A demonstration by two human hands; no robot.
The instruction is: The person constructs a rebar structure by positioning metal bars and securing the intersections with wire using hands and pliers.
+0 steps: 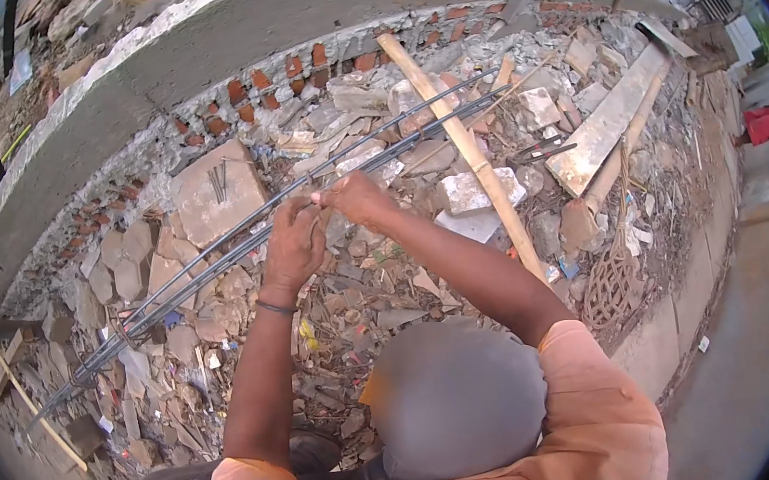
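Note:
Several long steel rods (214, 273) run diagonally over the rubble, from lower left to upper right. My left hand (291, 244) is at the near side of the rods, its fingers closed and raised toward my other hand. Beside it, my right hand (357, 197) is closed too, its fingertips meeting those of the left. Whatever is pinched between them is too small and hidden to name. A dark band circles my left wrist. Beyond the rods, a few short metal pieces (218, 181) lie on a flat square slab (222, 199).
A bamboo pole (464, 142) crosses the rods on the right. Behind stands a low concrete beam (269, 24) over brickwork. A long wooden plank (616, 117), a whitish block (485, 190) and loose broken rubble (390, 278) surround me. A paved path (755, 327) runs at right.

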